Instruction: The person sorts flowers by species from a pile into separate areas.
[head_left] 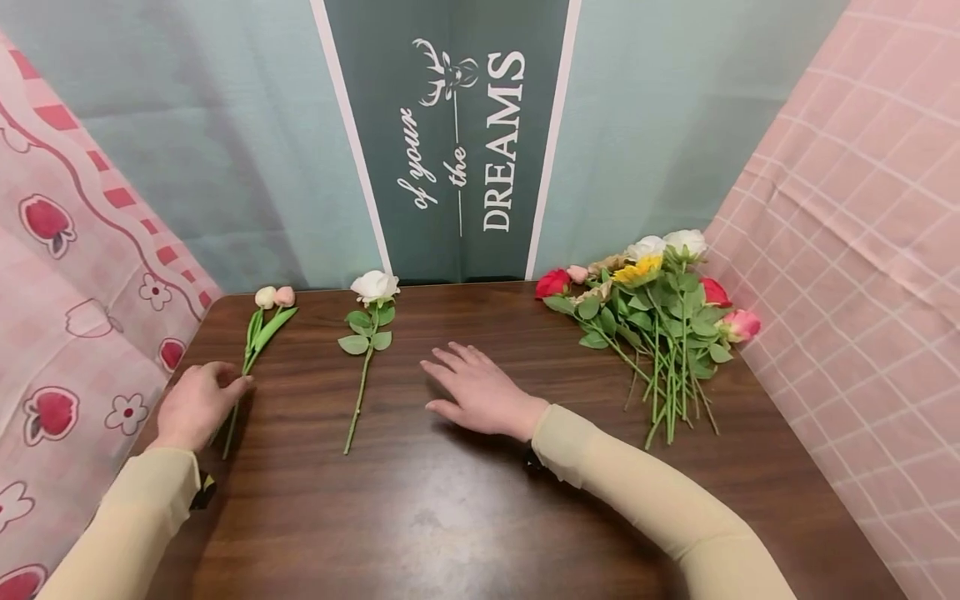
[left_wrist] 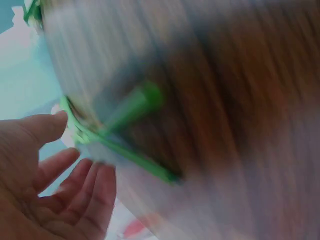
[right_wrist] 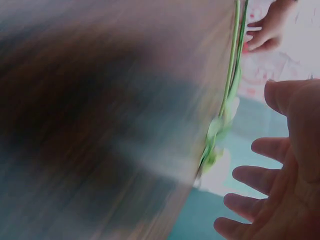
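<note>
Two tulips, one cream and one pink (head_left: pixel 283 297), lie at the table's left with their stems toward me. My left hand (head_left: pixel 197 406) is right at their green stems (left_wrist: pixel 135 156); in the left wrist view its thumb and index finger stand apart beside them. A single white rose (head_left: pixel 375 287) with green leaves lies to the right of the tulips, its stem pointing toward me. My right hand (head_left: pixel 483 396) is over the table to the right of the rose, palm down, with spread fingers and nothing in it.
A heap of mixed flowers (head_left: pixel 660 317), with red, pink, white and yellow heads, lies at the table's right. The brown wooden table (head_left: pixel 420 517) ends at a teal curtain (head_left: pixel 637 125). Pink cloths (head_left: pixel 847 250) hang at both sides.
</note>
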